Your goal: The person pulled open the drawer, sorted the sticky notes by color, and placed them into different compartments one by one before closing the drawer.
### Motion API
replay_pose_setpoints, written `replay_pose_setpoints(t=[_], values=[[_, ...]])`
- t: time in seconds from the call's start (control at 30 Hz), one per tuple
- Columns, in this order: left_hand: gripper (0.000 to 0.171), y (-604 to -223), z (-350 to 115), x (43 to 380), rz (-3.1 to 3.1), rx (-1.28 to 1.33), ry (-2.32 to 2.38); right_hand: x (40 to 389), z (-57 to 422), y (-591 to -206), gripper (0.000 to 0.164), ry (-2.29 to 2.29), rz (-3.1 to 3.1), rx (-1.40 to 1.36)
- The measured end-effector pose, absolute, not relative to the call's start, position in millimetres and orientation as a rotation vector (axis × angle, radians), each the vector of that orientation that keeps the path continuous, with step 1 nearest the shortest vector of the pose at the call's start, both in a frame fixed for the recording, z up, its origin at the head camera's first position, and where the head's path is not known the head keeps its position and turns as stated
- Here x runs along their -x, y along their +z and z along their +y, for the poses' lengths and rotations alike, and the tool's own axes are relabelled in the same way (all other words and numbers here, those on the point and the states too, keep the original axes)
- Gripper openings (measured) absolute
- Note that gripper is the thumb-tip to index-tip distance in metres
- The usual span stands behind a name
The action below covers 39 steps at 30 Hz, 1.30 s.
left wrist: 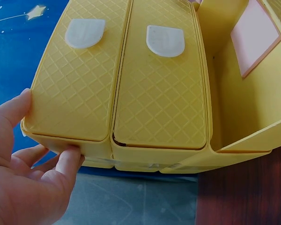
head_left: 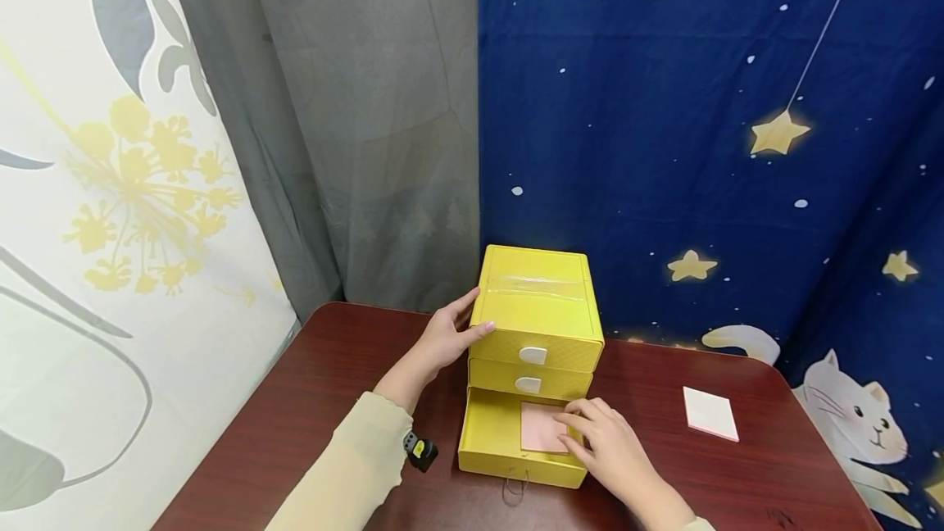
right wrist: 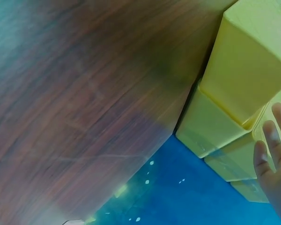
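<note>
A yellow three-drawer box (head_left: 538,293) stands on the table, its bottom drawer (head_left: 487,433) pulled out. Inside that drawer lies a pink sticky-note pad (head_left: 542,426), also visible in the left wrist view. My left hand (head_left: 446,334) touches the box's upper left side; in the left wrist view its thumb is at the front edge and the fingertips lie along the side. Over the drawer's right side hovers my right hand (head_left: 608,441), fingers spread and loosely bent near the pink pad, holding nothing. The right wrist view shows its fingers (right wrist: 271,138) beside the box.
On the table's right lies a pad with a white top (head_left: 710,413) and a pink lower edge. White tabs (head_left: 533,356) mark the upper two drawers, and a thin loop (head_left: 515,486) hangs at the bottom drawer's front. Curtains (head_left: 664,146) hang behind the dark red table (head_left: 339,367).
</note>
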<state>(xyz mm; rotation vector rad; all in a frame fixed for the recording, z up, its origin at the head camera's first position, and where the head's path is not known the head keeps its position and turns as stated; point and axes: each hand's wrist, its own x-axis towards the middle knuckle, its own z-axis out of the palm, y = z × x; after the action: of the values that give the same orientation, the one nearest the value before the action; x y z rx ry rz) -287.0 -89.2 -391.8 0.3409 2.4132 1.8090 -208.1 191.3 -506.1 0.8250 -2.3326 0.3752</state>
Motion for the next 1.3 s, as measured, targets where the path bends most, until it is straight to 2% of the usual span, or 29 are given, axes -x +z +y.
replay_pose_setpoints(t=[0.33,0.63,0.87,1.3], values=[[0.076,-394,-89,288,2.424,-0.338,1.821,202,213,-500,0.019,0.479,-2.276,-0.749],[0.076,-394,-89,287,2.419,-0.345,1.824,203,237,-500,0.024,0.498,-2.256,-0.574],[0.075,-393,-89,287,2.408,-0.341,1.845,205,257,-501,0.037,0.505,-2.363,-0.345],[0.077,-394,-88,287,2.408,-0.328,1.845,213,284,-506,0.054,0.472,-2.581,-0.219]])
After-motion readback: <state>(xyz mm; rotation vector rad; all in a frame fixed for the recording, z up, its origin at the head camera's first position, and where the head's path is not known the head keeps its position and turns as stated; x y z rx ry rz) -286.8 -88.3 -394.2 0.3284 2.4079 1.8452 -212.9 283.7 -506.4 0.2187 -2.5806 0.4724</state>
